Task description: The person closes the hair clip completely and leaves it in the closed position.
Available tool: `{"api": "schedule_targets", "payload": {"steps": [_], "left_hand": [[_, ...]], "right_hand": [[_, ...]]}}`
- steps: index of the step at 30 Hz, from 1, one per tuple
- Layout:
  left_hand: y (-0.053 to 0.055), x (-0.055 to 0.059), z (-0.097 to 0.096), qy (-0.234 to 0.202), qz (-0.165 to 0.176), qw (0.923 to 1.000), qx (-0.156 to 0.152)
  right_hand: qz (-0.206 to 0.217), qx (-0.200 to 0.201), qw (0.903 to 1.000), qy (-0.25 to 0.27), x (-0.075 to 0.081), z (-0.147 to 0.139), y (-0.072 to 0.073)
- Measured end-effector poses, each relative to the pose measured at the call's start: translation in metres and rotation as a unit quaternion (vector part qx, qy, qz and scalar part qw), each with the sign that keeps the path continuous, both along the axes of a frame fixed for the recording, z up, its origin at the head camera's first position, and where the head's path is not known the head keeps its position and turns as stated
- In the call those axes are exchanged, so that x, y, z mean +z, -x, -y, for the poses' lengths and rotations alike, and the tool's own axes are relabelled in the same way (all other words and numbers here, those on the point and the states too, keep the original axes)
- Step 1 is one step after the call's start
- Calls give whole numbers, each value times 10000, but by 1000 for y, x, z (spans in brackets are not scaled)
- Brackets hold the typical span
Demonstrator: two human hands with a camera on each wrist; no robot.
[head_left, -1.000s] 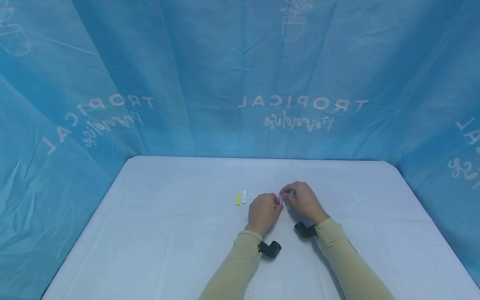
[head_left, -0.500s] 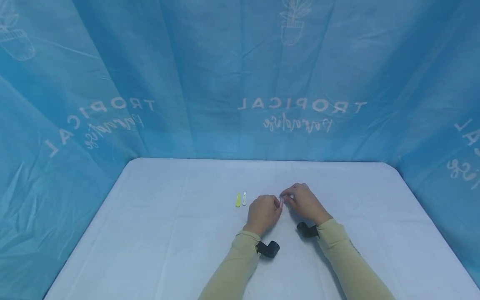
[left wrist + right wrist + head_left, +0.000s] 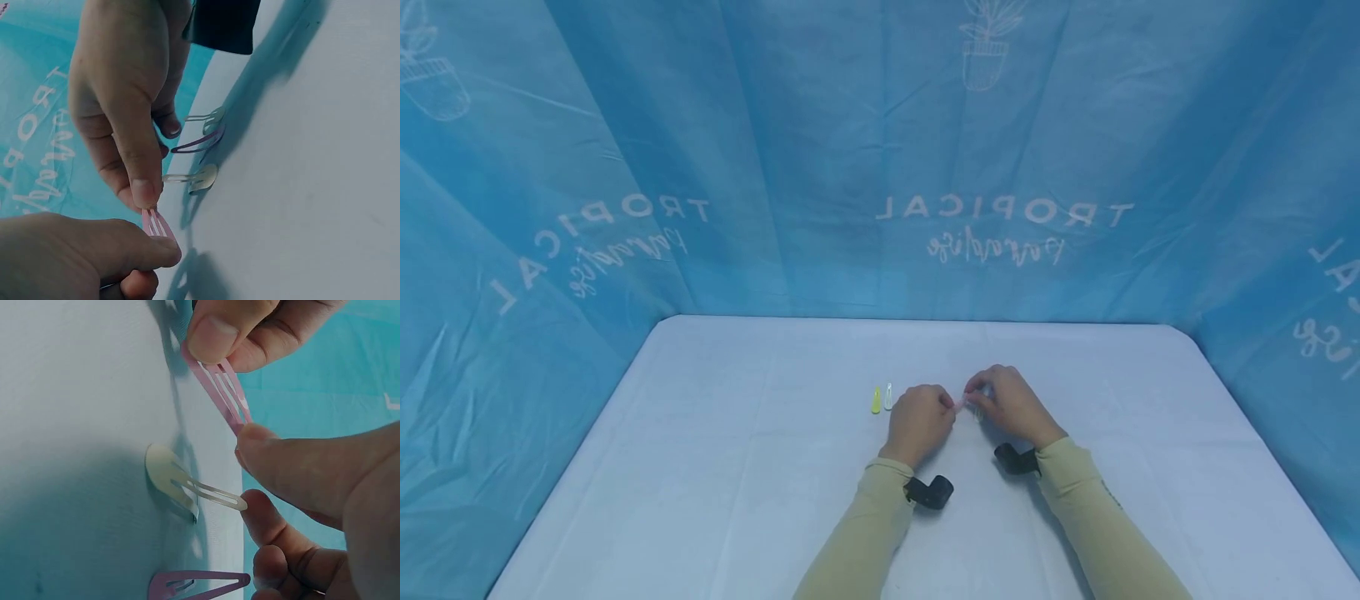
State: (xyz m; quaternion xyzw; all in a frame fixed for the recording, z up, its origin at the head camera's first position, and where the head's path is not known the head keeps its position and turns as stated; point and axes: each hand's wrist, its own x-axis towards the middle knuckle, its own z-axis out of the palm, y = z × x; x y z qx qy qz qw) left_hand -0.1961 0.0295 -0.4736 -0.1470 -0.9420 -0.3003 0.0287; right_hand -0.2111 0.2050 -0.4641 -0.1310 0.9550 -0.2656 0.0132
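A pink snap hair clip (image 3: 219, 390) is stretched between the two hands, just above the table. My left hand (image 3: 919, 423) pinches its wide end between thumb and finger. At the clip's narrow end, the thumb and fingers of my right hand (image 3: 1011, 406) pinch it. Under the right hand, a cream snap clip (image 3: 165, 472) and a purple snap clip (image 3: 165, 582) stand near its lower fingers; another pale clip (image 3: 214, 119) shows past them in the left wrist view. Left of the left hand lie a yellow clip (image 3: 876, 400) and a whitish clip (image 3: 889, 397).
A white cloth covers the table (image 3: 737, 467). Blue printed curtains (image 3: 850, 167) hang along its back and both sides. Each wrist carries a black camera mount, such as the left one (image 3: 931, 492).
My left hand has shifted slightly left, and the pink clip has gone from nearly upright to slanted between the hands. The right hand has barely moved; the yellow and whitish clips lie still.
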Motion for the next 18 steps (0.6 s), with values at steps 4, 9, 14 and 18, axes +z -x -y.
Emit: {"api": "schedule_targets", "payload": {"steps": [4, 9, 14, 18], "left_hand": [[2, 2, 4, -131, 98, 9999, 45], [4, 3, 9, -360, 266, 9990, 96], [6, 4, 14, -587, 491, 9970, 102], [8, 4, 19, -687, 553, 9961, 96]], "right_hand": [[71, 95, 9999, 97, 1, -1, 0], [22, 419, 9988, 250, 2, -1, 0], [-159, 740, 9966, 336, 3, -1, -2], [-317, 971, 9937, 472, 3, -2, -2]]}}
